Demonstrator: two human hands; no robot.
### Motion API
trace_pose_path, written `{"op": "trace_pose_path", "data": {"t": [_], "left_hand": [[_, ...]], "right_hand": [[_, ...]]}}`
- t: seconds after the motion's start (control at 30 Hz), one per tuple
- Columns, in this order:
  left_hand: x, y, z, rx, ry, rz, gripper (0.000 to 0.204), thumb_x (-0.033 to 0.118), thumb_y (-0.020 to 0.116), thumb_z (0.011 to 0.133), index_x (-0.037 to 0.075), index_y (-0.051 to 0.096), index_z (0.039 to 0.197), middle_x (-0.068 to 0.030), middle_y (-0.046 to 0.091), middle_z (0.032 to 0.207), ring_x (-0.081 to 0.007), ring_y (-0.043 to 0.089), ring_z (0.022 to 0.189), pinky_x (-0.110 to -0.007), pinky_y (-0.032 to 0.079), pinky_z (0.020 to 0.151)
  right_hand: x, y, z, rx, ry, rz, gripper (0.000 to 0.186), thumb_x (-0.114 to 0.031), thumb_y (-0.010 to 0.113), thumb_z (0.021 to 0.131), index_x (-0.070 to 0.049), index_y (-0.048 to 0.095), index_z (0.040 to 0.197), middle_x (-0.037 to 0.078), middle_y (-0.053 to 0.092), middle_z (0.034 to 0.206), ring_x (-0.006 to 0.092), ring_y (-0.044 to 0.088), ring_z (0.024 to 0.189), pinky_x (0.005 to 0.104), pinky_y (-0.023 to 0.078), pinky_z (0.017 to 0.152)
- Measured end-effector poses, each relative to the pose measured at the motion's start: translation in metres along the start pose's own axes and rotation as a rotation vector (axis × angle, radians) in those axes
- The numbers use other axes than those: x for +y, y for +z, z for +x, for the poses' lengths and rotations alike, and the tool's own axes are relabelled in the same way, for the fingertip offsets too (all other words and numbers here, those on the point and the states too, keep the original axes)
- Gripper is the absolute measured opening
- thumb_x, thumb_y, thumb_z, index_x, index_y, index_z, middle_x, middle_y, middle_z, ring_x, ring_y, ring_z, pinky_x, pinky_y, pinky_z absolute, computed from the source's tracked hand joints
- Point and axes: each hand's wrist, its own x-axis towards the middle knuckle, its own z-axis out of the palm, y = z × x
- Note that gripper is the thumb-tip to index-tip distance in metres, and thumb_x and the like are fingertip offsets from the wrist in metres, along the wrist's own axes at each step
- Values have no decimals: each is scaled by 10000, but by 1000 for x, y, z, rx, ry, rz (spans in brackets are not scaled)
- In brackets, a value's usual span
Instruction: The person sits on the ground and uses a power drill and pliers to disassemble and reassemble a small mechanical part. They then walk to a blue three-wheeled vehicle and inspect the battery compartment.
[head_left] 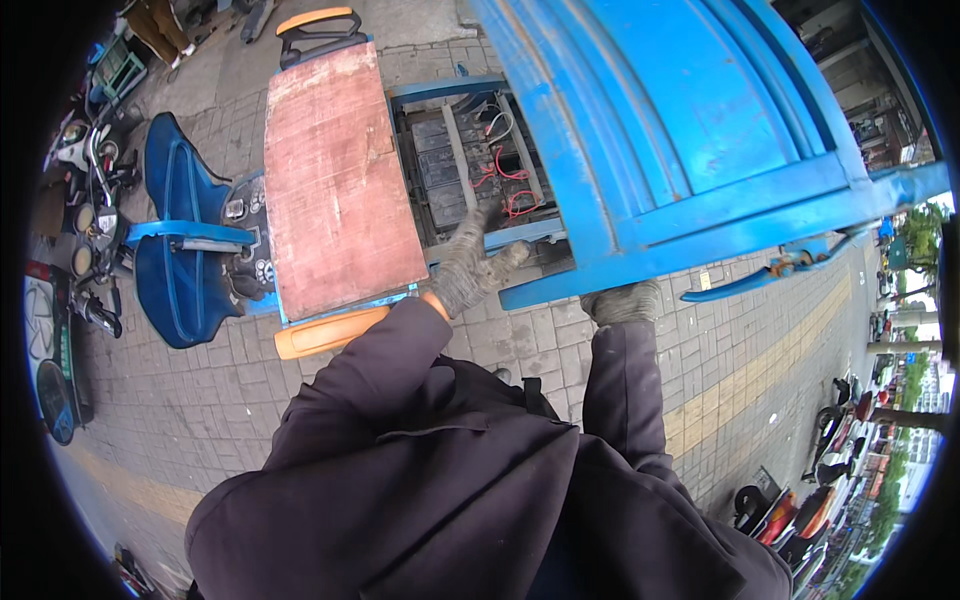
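My left hand [468,272], in a grey work glove, reaches over the near edge of an open battery compartment [492,243] on a blue cargo tricycle. Its fingers are apart and hold nothing I can see. Dark batteries [437,150] with red wires [511,173] sit inside, under metal bars. At the near edge of the raised blue cargo bed [720,215] is my right hand [622,303], also gloved. It grips the bed's edge from below, its fingers hidden behind the metal. Left of the compartment lies a worn reddish seat board [345,180].
Orange-topped armrests [330,333] flank the seat board. A blue front fairing [185,285] stands farther left. A blue lever [735,287] juts beneath the bed. Parked scooters [95,215] are at left, more motorbikes [830,440] at lower right. Grey paving [520,350] lies underfoot; a person's legs [160,28] show at top left.
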Motion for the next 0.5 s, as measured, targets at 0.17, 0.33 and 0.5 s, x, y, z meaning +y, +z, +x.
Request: {"op": "trace_pose_path", "data": {"t": [0.17, 0.33, 0.5], "left_hand": [[-36, 55, -13, -394, -580, -1111, 632, 440, 589, 959, -18, 459, 1374, -188, 564, 1295, -313, 583, 1160, -520, 523, 931], [5, 75, 0, -333, -686, -1347, 569, 425, 627, 934, -9, 541, 1292, -200, 574, 1270, -350, 577, 1167, -585, 515, 917], [59, 118, 32, -388, -618, -1298, 533, 439, 656, 914, 0, 565, 1203, -146, 606, 1122, -247, 617, 1039, -461, 537, 898]], "right_hand": [[28, 34, -13, -304, 132, 1931, 249, -366, 581, 896, -160, 710, 949, 86, 706, 971, 253, 644, 970, 429, 485, 878], [-23, 57, -22, -367, 667, 2773, 295, -373, 535, 936, -155, 656, 1093, 99, 675, 1082, 249, 624, 1030, 452, 461, 946], [-95, 119, -55, 236, 1621, 3605, 366, -393, 487, 968, -157, 599, 1226, 119, 639, 1190, 246, 599, 1105, 487, 436, 998]]}}
